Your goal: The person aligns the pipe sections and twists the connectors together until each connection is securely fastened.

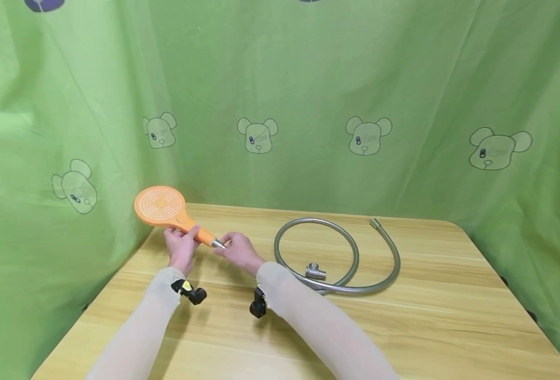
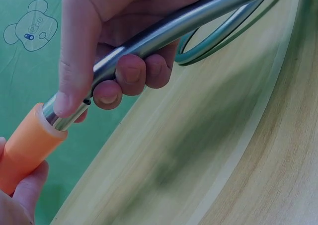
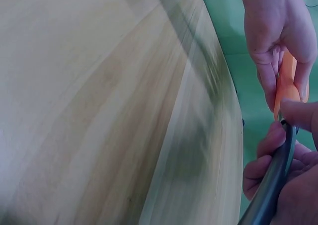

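Note:
My left hand [image 1: 182, 248] grips the handle of an orange shower head [image 1: 160, 206], held above the table with its round, perforated face toward the head camera. The handle's open end points right. There my right hand [image 1: 240, 252] holds the end of a metal shower hose [image 2: 164, 34], thumb along it and fingers curled round it. In the left wrist view, the hose's metal fitting [image 2: 64, 120] sits right at the mouth of the orange handle [image 2: 31, 148]. From the right wrist view, both hands meet at this joint, which the right thumb partly covers.
The shower hose [image 1: 396, 264] lies looped on the wooden table [image 1: 441, 316], its other end at the back right. A small chrome tee-shaped fitting [image 1: 314, 272] lies by the loop, near the right forearm. A green curtain [image 1: 308, 174] stands behind and at both sides.

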Available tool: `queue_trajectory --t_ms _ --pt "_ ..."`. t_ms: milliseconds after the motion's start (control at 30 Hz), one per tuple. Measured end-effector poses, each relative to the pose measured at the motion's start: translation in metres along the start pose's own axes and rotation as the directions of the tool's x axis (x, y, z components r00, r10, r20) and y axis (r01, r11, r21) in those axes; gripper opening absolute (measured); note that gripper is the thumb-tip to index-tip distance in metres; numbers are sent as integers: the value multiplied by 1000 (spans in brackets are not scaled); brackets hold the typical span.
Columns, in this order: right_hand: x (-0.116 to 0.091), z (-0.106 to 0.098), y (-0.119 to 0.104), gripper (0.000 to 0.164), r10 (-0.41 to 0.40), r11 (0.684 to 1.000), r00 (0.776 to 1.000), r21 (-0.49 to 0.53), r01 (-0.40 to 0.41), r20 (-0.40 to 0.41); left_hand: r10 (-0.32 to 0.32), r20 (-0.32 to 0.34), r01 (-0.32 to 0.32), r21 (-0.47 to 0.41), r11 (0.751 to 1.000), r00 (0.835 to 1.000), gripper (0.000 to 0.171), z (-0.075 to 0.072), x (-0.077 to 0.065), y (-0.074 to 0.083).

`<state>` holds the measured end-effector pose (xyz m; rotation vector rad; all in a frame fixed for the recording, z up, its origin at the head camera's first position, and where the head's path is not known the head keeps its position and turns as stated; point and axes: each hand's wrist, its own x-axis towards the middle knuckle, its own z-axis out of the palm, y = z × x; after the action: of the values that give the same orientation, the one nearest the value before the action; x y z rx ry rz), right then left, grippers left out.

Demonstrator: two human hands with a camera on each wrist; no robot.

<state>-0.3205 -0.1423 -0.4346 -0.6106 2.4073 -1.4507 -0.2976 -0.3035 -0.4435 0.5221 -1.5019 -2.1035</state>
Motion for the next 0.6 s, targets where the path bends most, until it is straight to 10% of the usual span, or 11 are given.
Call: queue_trajectory --t_ms 600 --pt "2 1 -1 16 27 997 1000 77 -26 -14 -10 -2 10 28 1000 1000 66 1 4 -2"
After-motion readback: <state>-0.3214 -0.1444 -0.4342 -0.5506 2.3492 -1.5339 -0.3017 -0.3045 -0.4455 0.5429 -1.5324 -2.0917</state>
